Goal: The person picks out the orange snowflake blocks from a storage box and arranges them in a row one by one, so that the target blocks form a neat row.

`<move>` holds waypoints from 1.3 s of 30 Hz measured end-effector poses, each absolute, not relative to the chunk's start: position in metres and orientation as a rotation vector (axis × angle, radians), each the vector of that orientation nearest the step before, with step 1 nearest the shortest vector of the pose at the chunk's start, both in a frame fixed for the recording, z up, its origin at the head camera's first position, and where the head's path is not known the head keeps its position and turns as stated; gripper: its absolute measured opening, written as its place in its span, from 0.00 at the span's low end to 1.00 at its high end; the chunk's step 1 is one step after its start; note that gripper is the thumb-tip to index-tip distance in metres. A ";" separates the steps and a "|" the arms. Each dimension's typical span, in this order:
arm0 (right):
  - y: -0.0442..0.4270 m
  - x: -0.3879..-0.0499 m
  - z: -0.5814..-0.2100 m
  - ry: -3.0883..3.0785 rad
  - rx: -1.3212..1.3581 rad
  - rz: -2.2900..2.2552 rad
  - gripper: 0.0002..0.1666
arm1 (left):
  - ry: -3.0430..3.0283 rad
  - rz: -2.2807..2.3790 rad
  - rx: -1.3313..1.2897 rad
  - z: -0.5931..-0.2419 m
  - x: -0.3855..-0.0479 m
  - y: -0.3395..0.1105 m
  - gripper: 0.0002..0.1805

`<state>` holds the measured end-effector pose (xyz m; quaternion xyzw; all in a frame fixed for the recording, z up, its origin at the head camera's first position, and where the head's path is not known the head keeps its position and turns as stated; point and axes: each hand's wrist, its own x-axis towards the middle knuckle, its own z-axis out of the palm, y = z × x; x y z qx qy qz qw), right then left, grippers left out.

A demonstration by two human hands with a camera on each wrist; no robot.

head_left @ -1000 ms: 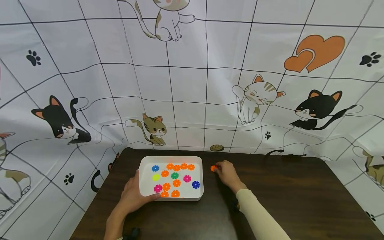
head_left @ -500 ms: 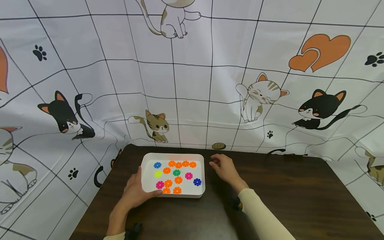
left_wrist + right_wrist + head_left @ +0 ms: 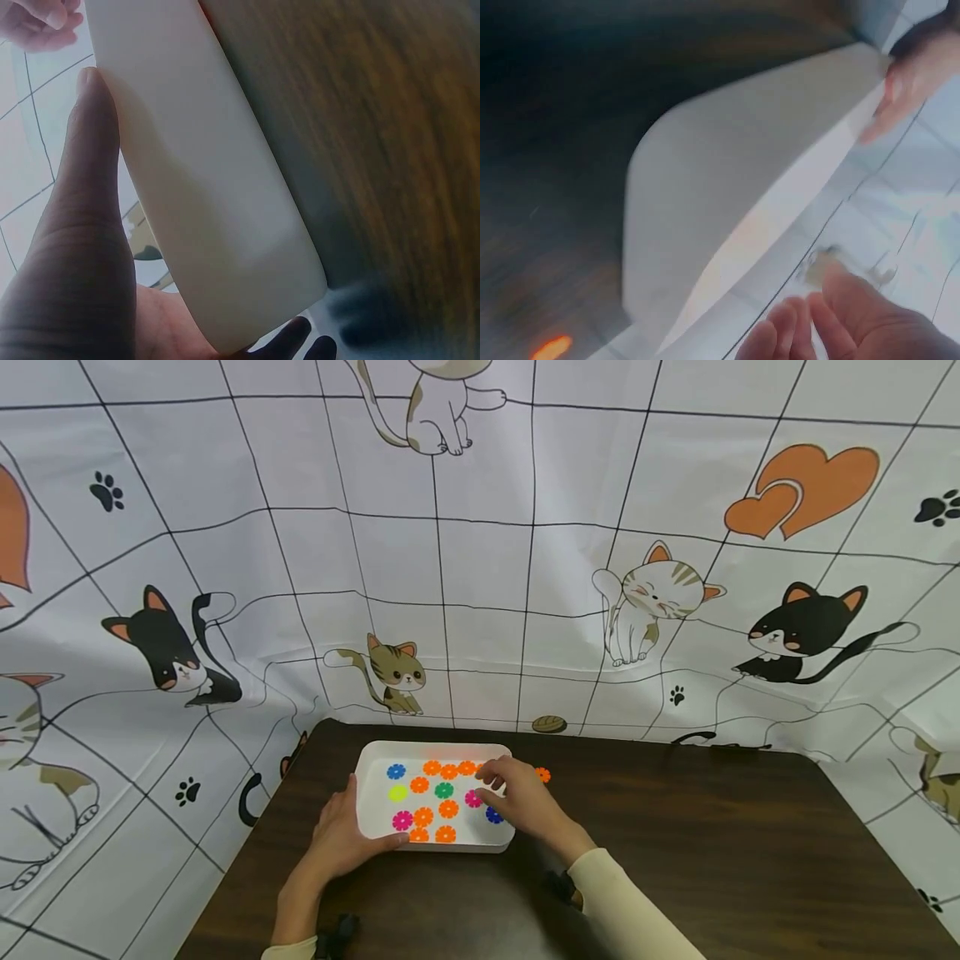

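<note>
So, left hand (image 3: 337, 831) grips white tray (image 3: 378, 755) on its right | right hand (image 3: 522, 793), fingers loosely bent, seemingly holding nothing, hovers over it | one orange disc (image 3: 543, 775) sits on the bench (image 3: 712, 843) just past those knuckles | looks early: one out, mixed-colour discs (image 3: 444, 791) left inside

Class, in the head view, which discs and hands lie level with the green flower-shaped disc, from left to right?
Left hand, yellow round disc, orange flower-shaped disc, green flower-shaped disc, pink flower-shaped disc, right hand.
</note>
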<state>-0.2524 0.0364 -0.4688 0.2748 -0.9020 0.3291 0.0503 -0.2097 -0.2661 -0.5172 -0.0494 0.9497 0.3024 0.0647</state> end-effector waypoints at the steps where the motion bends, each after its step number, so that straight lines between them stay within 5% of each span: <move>1: 0.032 -0.251 -0.470 -2.753 0.892 0.997 0.10 | 2.863 0.913 -0.150 -0.517 -0.210 -0.266 0.82; 9: 0.006 -0.248 -0.477 -2.931 1.144 0.890 0.11 | 2.841 0.914 -0.164 -0.516 -0.210 -0.265 0.83; 39: -0.009 -0.253 -0.497 -3.067 1.131 0.889 0.09 | 2.827 0.919 -0.158 -0.516 -0.211 -0.266 0.83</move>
